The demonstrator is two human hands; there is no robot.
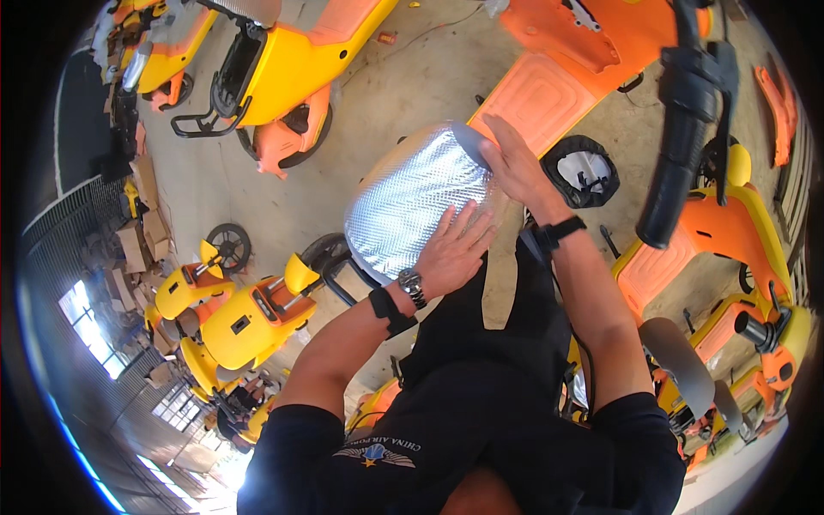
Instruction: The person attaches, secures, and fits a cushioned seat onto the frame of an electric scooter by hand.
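A scooter seat (412,197) wrapped in shiny silver quilted foil lies in front of my body, with a grey patch at its far end. My left hand (455,253) rests flat on the near right part of the foil, fingers stretched and slightly spread. At the far right end of the seat, my right hand (519,167) lies along the edge, its fingers extended and its thumb by the grey patch. Neither hand grips anything. Beyond the seat runs the orange footboard (539,99) of the scooter. What lies under my palms is hidden.
A black handlebar grip (674,172) juts in at the right. On the concrete floor stands a round black container (580,172) with white material inside. Yellow and orange scooters stand around, one (296,69) at the far left, others (245,322) nearer. Cardboard boxes (142,245) line the left wall.
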